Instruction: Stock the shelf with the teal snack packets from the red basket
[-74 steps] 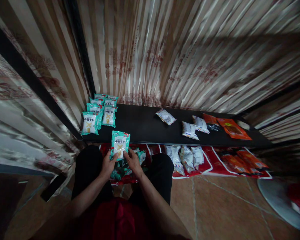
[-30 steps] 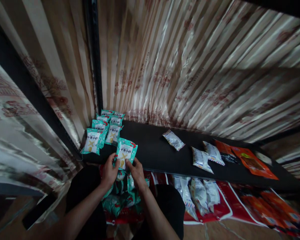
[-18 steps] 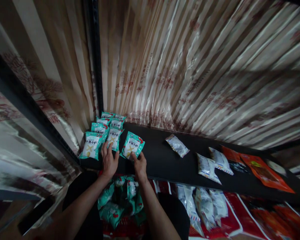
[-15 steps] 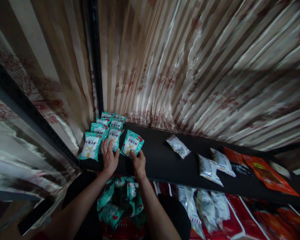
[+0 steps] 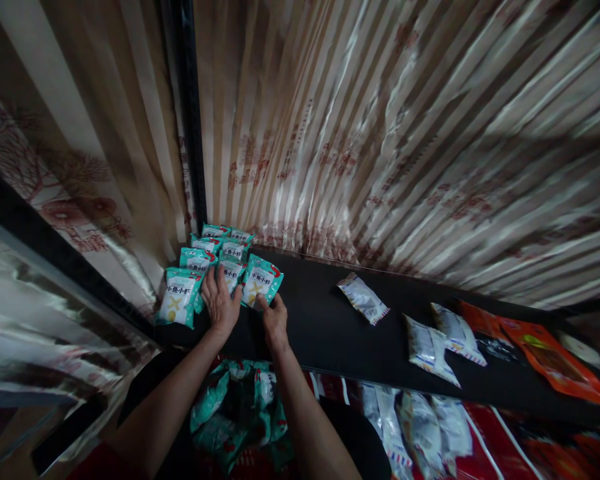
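One teal packet [image 5: 261,281] sits between both hands [image 5: 222,307] [image 5: 276,323].

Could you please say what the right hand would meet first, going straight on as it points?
The right hand would probably first meet the teal-and-white, rectangular plastic packet its thumb overlaps; contact is unclear.

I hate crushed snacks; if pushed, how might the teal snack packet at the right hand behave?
The teal snack packet looks pillow-shaped, so it probably gives softly under the right hand. It looks smooth, so may slide on the black shelf. Its flattish shape suggests little rolling.
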A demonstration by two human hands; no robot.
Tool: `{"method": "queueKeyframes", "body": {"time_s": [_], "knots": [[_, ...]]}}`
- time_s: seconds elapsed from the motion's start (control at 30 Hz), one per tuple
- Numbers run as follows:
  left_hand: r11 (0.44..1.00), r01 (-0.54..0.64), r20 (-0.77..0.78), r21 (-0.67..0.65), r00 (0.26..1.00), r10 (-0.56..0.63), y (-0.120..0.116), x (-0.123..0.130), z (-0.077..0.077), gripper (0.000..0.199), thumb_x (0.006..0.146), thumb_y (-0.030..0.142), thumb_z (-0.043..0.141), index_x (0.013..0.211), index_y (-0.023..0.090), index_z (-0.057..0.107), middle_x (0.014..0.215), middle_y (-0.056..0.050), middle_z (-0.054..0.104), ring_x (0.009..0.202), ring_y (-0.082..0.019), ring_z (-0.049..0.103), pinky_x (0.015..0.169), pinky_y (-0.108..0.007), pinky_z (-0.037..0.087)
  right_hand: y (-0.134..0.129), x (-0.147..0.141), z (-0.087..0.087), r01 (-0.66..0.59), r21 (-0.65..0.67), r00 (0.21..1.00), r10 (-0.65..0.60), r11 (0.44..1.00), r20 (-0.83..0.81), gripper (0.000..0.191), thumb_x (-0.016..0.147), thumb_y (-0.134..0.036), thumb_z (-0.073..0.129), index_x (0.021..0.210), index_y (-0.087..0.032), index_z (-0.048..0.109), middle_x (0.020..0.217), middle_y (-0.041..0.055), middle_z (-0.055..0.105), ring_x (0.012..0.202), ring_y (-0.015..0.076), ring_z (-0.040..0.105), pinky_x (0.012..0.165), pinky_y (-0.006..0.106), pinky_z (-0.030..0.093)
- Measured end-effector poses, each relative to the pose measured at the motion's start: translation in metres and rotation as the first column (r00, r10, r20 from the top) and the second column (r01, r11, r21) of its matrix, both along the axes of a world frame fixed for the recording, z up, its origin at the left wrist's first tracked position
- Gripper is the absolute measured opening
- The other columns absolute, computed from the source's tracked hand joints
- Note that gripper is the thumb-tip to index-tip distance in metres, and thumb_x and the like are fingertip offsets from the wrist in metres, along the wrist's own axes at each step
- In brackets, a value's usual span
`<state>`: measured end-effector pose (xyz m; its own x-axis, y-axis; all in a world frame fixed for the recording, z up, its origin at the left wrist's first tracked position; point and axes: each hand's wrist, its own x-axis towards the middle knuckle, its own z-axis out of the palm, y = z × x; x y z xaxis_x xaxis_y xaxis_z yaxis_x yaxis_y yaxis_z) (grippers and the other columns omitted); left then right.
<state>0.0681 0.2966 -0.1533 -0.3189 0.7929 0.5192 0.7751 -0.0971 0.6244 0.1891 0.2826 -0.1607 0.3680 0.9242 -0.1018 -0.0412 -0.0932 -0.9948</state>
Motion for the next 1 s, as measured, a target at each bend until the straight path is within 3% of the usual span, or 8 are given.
{"method": "queueKeyframes", "body": {"time_s": [0.3,0.43,0.6,0.87,1.0], "knots": [[0.997,-0.025,0.043,0.077,0.999,0.022,0.006,-0.007,-0.006,0.045,0.086,0.029,0.046,0.127,0.012,0.043,0.119,-0.017,0.053,0.113,-0.03,0.045,0.098,-0.047,0.034,0.004,0.0,-0.002,0.021,0.011,1.0,-0.021,1.0,-0.001,0.041,0.068,-0.045,0.063,0.099,-0.017,0.062,0.094,0.0059,0.071,0.08,0.0202,0.064,0.075,0.03,0.05],[0.993,-0.031,0.047,0.117,0.999,0.026,0.002,-0.012,-0.01,0.028,0.088,0.031,0.044,0.108,0.014,0.055,0.106,-0.015,0.056,0.108,-0.028,0.047,0.095,-0.044,0.036,0.007,-0.004,-0.006,0.025,0.03,1.0,-0.025,0.999,-0.002,0.039,0.068,-0.044,0.063,0.097,-0.018,0.062,0.094,0.0048,0.071,0.081,0.0195,0.064,0.076,0.029,0.05],[0.988,0.005,0.063,0.156,0.998,-0.015,-0.002,-0.012,-0.006,0.019,0.089,0.031,0.044,0.093,0.017,0.056,0.097,-0.012,0.057,0.101,-0.025,0.05,0.092,-0.043,0.038,0.01,-0.008,-0.007,0.023,0.034,1.0,-0.023,0.999,0.013,0.037,0.07,-0.045,0.061,0.096,-0.018,0.062,0.093,0.0045,0.071,0.08,0.0188,0.064,0.075,0.029,0.049],[0.946,0.286,0.013,0.154,0.957,-0.291,-0.042,-0.011,-0.011,0.012,0.087,0.024,0.046,0.089,0.019,0.057,0.094,-0.009,0.059,0.102,-0.022,0.053,0.091,-0.041,0.042,0.012,0.014,0.008,0.155,0.045,0.983,-0.159,0.987,0.095,0.041,0.07,-0.047,0.059,0.095,-0.014,0.062,0.091,0.0085,0.07,0.081,0.0209,0.063,0.074,0.03,0.048],[0.848,0.519,0.014,0.106,0.852,-0.523,-0.068,0.0,-0.012,0.018,0.087,0.021,0.044,0.098,0.019,0.057,0.104,-0.01,0.06,0.107,-0.022,0.053,0.094,-0.042,0.044,0.014,0.031,0.02,0.272,0.121,0.94,-0.291,0.954,0.18,0.043,0.073,-0.05,0.056,0.096,-0.014,0.06,0.092,0.0089,0.069,0.081,0.0209,0.062,0.075,0.03,0.047]]}}
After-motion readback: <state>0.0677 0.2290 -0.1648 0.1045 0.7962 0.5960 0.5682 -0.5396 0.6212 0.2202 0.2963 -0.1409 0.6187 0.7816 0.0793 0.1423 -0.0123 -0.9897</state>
